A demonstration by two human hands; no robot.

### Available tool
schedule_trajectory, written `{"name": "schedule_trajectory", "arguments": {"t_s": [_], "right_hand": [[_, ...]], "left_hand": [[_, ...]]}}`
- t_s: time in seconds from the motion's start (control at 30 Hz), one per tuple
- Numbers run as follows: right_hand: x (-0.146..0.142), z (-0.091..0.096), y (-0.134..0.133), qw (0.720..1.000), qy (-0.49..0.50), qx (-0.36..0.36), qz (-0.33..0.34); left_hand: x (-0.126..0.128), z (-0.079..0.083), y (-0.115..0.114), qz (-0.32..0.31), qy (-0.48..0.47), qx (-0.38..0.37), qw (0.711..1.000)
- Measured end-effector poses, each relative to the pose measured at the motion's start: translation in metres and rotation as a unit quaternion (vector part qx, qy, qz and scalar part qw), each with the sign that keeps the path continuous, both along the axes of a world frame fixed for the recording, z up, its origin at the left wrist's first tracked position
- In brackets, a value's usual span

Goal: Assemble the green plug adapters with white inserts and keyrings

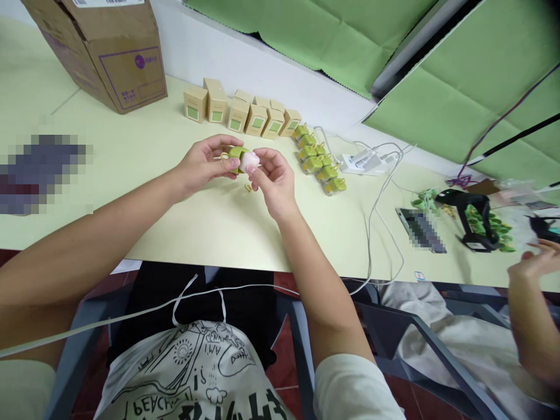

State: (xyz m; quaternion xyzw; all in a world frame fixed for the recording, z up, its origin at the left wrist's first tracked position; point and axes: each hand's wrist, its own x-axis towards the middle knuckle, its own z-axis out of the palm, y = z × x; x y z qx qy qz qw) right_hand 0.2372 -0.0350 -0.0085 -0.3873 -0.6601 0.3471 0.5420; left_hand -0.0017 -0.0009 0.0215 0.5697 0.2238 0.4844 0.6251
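Over the table, my left hand (203, 163) is closed around a small green case (237, 152) with a yellow ring on its left side. The fingers of my right hand (276, 179) pinch a rounded white piece (249, 161), which sits at the green case's right side; I cannot tell whether it is inside or just against it. Just below the hands lies a small yellow clip (248, 188) on the table. To the right stand several green cases (312, 164) with clear lower parts and yellow loops, grouped in rows.
Several small tan boxes (238, 112) line the wall, with a large cardboard box (126, 64) at back left. A power strip (363, 163) with white cables is right. Beyond lie a phone (420, 230), a black stand (475, 213) and a co-worker's hand (534, 262).
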Motion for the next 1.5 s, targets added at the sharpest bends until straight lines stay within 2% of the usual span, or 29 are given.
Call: {"name": "schedule_trajectory", "arguments": {"t_s": [0.23,0.67,0.93,1.07,1.27,1.5], "right_hand": [[-0.003,0.0,-0.003,1.0,-0.005,0.023,-0.018],[-0.004,0.005,-0.007,1.0,0.019,-0.009,0.012],[-0.007,0.005,-0.008,1.0,-0.015,-0.013,-0.024],[-0.009,0.006,-0.011,0.999,-0.038,-0.011,-0.026],[-0.016,0.01,-0.017,0.998,-0.017,-0.021,-0.048],[-0.017,0.006,-0.017,0.995,-0.044,0.014,-0.091]], "left_hand": [[0.004,-0.001,-0.001,0.015,-0.006,0.029,0.999],[0.009,-0.006,-0.002,0.04,-0.002,0.053,0.998],[0.01,0.003,-0.016,0.046,-0.001,-0.01,0.999],[0.01,0.002,-0.015,0.041,0.0,-0.025,0.999],[0.009,-0.002,-0.013,0.032,0.0,-0.037,0.999],[0.009,-0.004,-0.013,0.022,-0.011,-0.071,0.997]]}}
